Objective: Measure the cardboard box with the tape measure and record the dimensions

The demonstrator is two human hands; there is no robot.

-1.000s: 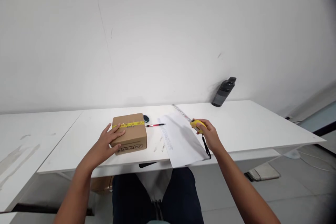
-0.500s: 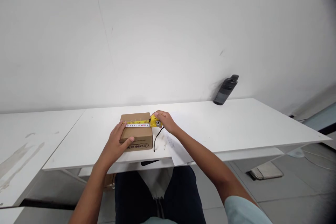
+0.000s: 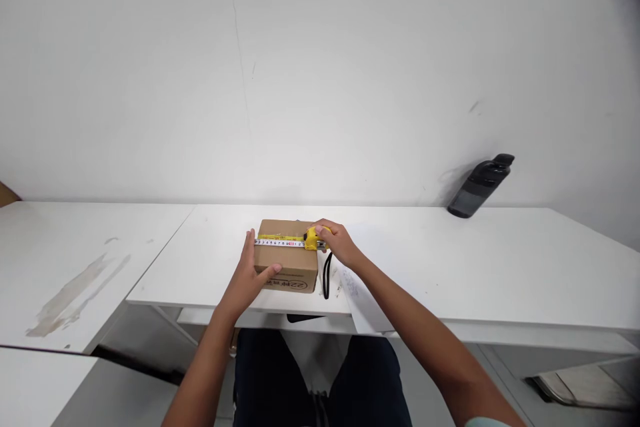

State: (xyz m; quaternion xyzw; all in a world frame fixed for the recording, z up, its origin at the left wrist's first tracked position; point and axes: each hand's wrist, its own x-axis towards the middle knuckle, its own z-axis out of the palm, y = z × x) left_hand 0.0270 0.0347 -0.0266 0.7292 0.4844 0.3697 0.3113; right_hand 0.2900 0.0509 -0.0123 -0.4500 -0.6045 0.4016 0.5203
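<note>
A small brown cardboard box (image 3: pixel 287 265) sits near the front edge of the white table (image 3: pixel 430 267). My left hand (image 3: pixel 250 273) grips the box's left end, thumb on the front face, and pins the tape's end there. My right hand (image 3: pixel 338 242) holds a yellow tape measure (image 3: pixel 314 239) at the box's right top edge. Its white numbered blade (image 3: pixel 280 243) is stretched across the box top from left to right. A black wrist strap (image 3: pixel 327 276) hangs from the tape measure beside the box.
A white sheet of paper (image 3: pixel 363 297) lies to the right of the box and overhangs the table's front edge. A dark bottle (image 3: pixel 479 185) leans against the wall at the back right. Another white table (image 3: pixel 75 260), smudged, adjoins on the left.
My right hand carried the tape measure from over the paper to the box's right edge, and the blade now spans the box top. My head turned left, shifting the scene rightward.
</note>
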